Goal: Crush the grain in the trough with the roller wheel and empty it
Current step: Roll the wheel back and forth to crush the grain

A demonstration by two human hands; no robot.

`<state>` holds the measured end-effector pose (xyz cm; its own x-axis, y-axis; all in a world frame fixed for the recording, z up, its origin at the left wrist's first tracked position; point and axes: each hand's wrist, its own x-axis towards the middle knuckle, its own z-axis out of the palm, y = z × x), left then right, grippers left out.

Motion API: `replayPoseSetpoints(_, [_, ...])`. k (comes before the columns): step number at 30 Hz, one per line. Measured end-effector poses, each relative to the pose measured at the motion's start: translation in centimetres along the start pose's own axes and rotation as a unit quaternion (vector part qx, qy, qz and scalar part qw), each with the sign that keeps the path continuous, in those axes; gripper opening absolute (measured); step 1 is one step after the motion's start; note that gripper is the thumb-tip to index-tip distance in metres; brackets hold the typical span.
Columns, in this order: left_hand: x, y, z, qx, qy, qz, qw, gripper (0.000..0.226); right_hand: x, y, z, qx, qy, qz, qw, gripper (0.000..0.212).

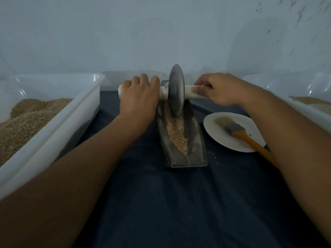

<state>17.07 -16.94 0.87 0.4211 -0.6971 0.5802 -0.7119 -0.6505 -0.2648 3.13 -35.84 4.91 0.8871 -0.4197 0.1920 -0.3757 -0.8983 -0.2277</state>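
1. The surface point(161, 203), covered in dark blue cloth, carries everything; a large translucent bin point(53, 126) stands at the left with a heap of brownish grain inside, and a second bin point(304, 104) sits at the right edge.
2. The trough point(195, 149), a narrow boat-shaped metal vessel, lies in the middle with its long axis running away from the person, near end toward the body and far end under the hands.
3. A white plate point(215, 136) lies just right of the trough, and a brush point(238, 130) with an orange handle rests across it.
4. The roller wheel point(176, 90) stands upright in the far half of the trough, its pale handle crossing the trough at right angles, left to right.
5. The left hand point(139, 97) curls over the left end of the handle; the right hand point(218, 89) wraps fingers around the right end. Both sit about level, one on each side of the wheel.
6. The grain point(176, 129) lies along the trough floor, mostly nearer the person than the wheel, so the next rolling stroke likely has to come back toward the body along the long axis.
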Motion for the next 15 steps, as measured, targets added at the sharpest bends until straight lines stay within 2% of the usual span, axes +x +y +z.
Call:
replayPoseSetpoints(7, [0.3, -0.8, -1.5, -0.030, -0.131, -0.017, 0.991, 0.029, -0.8, -1.9, -2.2, -0.085, -0.074, -0.003, 0.994, 0.050])
replayPoseSetpoints(11, [0.2, -0.7, -2.8, -0.035, -0.202, -0.026, 0.978, 0.022, -2.1, -3.2, -4.2, -0.090, -0.121, 0.000, 0.989, 0.042])
replayPoseSetpoints(13, [0.3, -0.6, -3.9, -0.030, -0.247, -0.007, 0.968, 0.029, -2.8, -3.8, -4.8, -0.089, -0.154, 0.008, 0.984, 0.045])
replayPoseSetpoints(15, [0.2, -0.4, -5.3, -0.009, -0.310, 0.015, 0.951, 0.049, -3.4, -4.5, -5.3, -0.090, -0.181, 0.013, 0.979, 0.049])
